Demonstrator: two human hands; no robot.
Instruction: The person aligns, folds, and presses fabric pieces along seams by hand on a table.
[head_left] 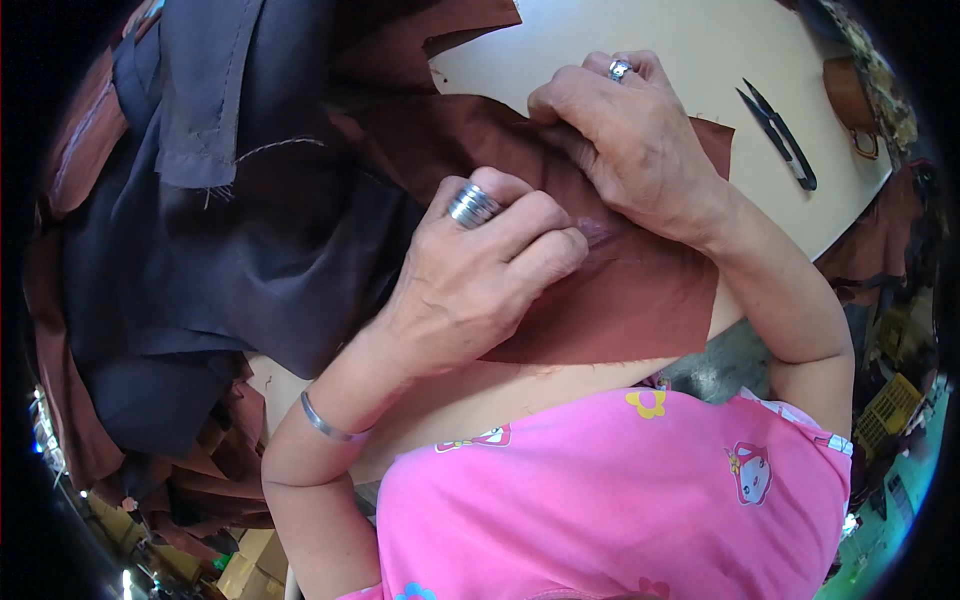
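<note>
A reddish-brown piece of fabric [620,300] lies on the table in front of me, its lower edge slightly frayed. My left hand [485,265], with a wide silver ring, is closed on the middle of this fabric. Just above and to the right, my right hand [630,145] is closed with its fingertips pinching the fabric near its upper edge. The fingertips of both hands are mostly hidden under the knuckles. A small shiny, pale patch [595,232] shows on the fabric between the hands.
Dark navy cloth [220,260] is heaped on the left, a loose thread hanging from its stitched strip. Black thread snips [778,135] lie on the cream table [690,50] at right. A brown cup-like object [848,95] sits near the edge. More brown cloth [200,480] hangs lower left.
</note>
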